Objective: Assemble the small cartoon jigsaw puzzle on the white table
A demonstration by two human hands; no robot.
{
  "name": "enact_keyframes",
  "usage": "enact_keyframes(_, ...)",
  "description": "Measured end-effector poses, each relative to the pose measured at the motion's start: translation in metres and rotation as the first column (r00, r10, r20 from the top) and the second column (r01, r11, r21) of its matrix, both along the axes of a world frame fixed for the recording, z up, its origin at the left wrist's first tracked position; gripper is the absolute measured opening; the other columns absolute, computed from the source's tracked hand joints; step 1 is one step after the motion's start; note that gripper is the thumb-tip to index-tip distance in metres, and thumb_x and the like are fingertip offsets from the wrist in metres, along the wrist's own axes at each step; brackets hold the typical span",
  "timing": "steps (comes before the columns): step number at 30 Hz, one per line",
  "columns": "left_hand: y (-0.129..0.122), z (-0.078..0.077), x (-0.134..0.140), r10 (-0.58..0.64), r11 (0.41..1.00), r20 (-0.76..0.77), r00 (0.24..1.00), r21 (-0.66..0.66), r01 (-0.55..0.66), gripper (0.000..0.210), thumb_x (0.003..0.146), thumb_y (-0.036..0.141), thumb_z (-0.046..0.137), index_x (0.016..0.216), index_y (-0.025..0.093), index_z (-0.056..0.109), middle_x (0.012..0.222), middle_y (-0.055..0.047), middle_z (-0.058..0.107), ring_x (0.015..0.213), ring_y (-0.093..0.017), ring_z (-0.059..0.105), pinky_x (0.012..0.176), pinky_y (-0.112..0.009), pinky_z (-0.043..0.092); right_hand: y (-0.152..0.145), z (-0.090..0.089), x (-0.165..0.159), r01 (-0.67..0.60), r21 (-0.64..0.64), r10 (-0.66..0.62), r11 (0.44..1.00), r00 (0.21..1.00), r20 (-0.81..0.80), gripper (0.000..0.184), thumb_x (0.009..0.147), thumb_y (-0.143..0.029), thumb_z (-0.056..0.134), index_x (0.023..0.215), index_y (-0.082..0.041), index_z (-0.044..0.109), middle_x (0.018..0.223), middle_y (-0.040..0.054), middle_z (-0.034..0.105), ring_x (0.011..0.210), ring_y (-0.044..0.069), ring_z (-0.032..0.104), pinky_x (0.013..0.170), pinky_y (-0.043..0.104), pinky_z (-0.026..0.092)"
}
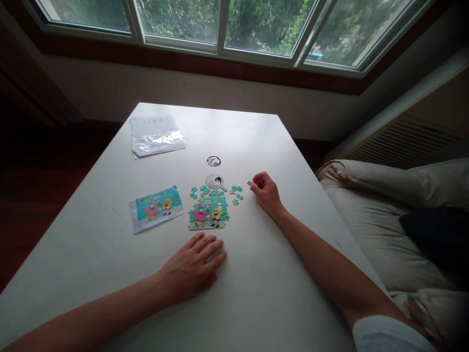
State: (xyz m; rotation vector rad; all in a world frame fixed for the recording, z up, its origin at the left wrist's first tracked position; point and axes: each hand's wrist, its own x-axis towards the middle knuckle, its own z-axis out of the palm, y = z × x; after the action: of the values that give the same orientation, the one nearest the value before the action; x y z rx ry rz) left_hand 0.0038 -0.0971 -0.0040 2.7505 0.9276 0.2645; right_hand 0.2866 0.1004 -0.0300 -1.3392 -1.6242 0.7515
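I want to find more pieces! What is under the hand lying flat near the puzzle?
Only the white table shows around the left hand, which rests palm down just in front of the puzzle. Whatever might lie beneath the palm is covered, so a hidden piece cannot be ruled out.

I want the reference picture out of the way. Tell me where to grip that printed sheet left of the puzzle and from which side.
Take the printed sheet by its near left corner, coming from the left. It lies flat on the white table, so a corner probably has to be lifted first. That side is bare, while the puzzle lies close on its right.
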Motion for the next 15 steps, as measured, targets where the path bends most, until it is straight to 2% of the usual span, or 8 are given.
enact_keyframes(3, 0.008, -0.002, -0.003, -0.008, 1.0, 0.027, 1.0, 0.014, 0.007, 0.044, 0.097, 0.031, 0.053, 0.14, 0.021, 0.052, 0.148, -0.012, 0.051, 0.14, -0.031, 0.042, 0.12, -0.052, 0.032, -0.022, 0.008, -0.011, -0.158, -0.126, 0.137, 0.979, 0.977, -0.163, 0.033, 0.083, -0.041, 0.07, 0.109, -0.023, 0.063, 0.069, -0.0033, 0.062, 0.067, 0.015, 0.061, 0.066, 0.029, 0.048)
enact_keyframes(5, 0.013, -0.002, -0.006, 0.001, 0.999, 0.042, 0.999, 0.034, -0.002, 0.043, 0.097, 0.031, 0.054, 0.139, 0.02, 0.053, 0.149, -0.013, 0.05, 0.143, -0.031, 0.039, 0.122, -0.055, 0.028, -0.044, 0.015, -0.02, -0.28, -0.189, 0.233, 0.941, 0.943, -0.238, 0.03, 0.084, -0.042, 0.07, 0.105, -0.022, 0.066, 0.076, 0.0004, 0.068, 0.072, 0.016, 0.064, 0.068, 0.03, 0.05)
enact_keyframes(7, 0.016, -0.003, -0.008, 0.023, 0.998, 0.041, 0.999, 0.05, -0.025, 0.043, 0.097, 0.031, 0.054, 0.139, 0.02, 0.053, 0.152, -0.013, 0.047, 0.145, -0.033, 0.036, 0.123, -0.058, 0.025, -0.067, 0.018, -0.028, -0.352, -0.239, 0.276, 0.905, 0.913, -0.301, 0.029, 0.083, -0.041, 0.072, 0.104, -0.022, 0.067, 0.078, 0.0017, 0.07, 0.075, 0.017, 0.066, 0.07, 0.031, 0.051)
enact_keyframes(9, 0.017, -0.004, -0.01, 0.057, 0.997, 0.037, 0.998, 0.054, -0.059, 0.045, 0.097, 0.032, 0.054, 0.14, 0.02, 0.052, 0.154, -0.014, 0.045, 0.147, -0.034, 0.034, 0.123, -0.059, 0.025, -0.086, 0.016, -0.035, -0.373, -0.294, 0.267, 0.88, 0.9, -0.345, 0.029, 0.082, -0.041, 0.075, 0.102, -0.022, 0.068, 0.077, 0.0009, 0.07, 0.073, 0.017, 0.066, 0.068, 0.031, 0.052)
enact_keyframes(11, 0.018, -0.004, -0.011, 0.083, 0.995, 0.027, 0.996, 0.046, -0.084, 0.047, 0.097, 0.034, 0.055, 0.142, 0.021, 0.051, 0.156, -0.013, 0.044, 0.147, -0.034, 0.034, 0.122, -0.059, 0.026, -0.096, 0.012, -0.038, -0.357, -0.312, 0.251, 0.881, 0.909, -0.332, 0.028, 0.082, -0.041, 0.074, 0.102, -0.023, 0.07, 0.078, 0.0007, 0.07, 0.073, 0.017, 0.065, 0.068, 0.031, 0.051)
enact_keyframes(15, 0.019, -0.006, -0.012, 0.088, 0.996, -0.006, 0.996, 0.035, -0.087, 0.051, 0.098, 0.035, 0.055, 0.146, 0.02, 0.048, 0.158, -0.014, 0.041, 0.146, -0.034, 0.036, 0.121, -0.059, 0.028, -0.098, 0.007, -0.038, -0.313, -0.257, 0.279, 0.914, 0.947, -0.16, 0.02, 0.089, -0.035, 0.066, 0.104, -0.024, 0.073, 0.083, 0.0014, 0.07, 0.072, 0.016, 0.061, 0.067, 0.031, 0.048)
